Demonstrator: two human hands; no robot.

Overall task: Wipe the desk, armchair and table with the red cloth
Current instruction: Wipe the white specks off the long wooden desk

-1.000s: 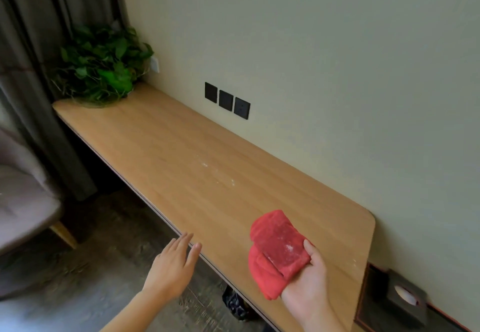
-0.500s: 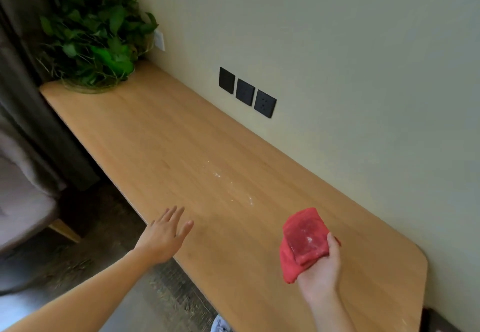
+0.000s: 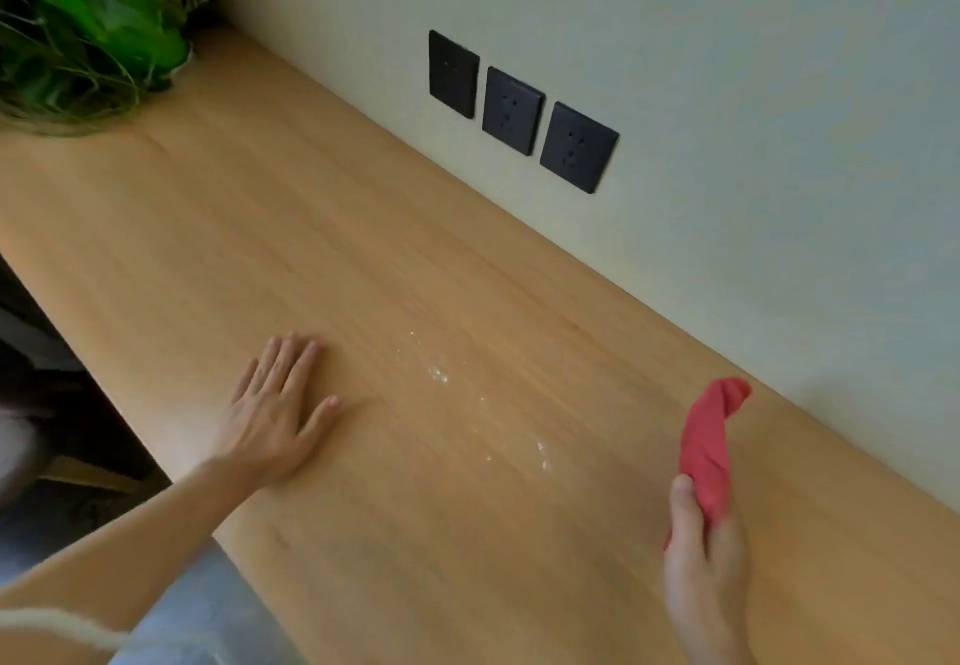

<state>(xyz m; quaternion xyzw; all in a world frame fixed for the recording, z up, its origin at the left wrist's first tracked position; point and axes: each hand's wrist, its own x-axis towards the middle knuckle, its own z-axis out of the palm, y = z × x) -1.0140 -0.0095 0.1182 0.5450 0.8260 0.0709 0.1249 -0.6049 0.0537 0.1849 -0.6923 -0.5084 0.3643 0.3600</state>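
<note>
A long wooden desk (image 3: 363, 259) runs along the pale wall. White crumbs or powder (image 3: 441, 376) are scattered on its middle, with more specks (image 3: 543, 454) to the right. My left hand (image 3: 275, 412) lies flat on the desk near its front edge, fingers spread, just left of the crumbs. My right hand (image 3: 706, 555) holds the folded red cloth (image 3: 709, 448) upright above the desk, to the right of the crumbs. The cloth does not touch the wood. The armchair and the table are out of view.
A leafy green plant (image 3: 88, 25) stands at the desk's far left end. Three black wall sockets (image 3: 519, 110) sit just above the desk's back edge. The floor (image 3: 47, 508) lies dark below the front edge at the left.
The view has moved closer over the desk. My left hand went from hanging off the front edge to lying flat on the desk. The right hand has turned the cloth upright.
</note>
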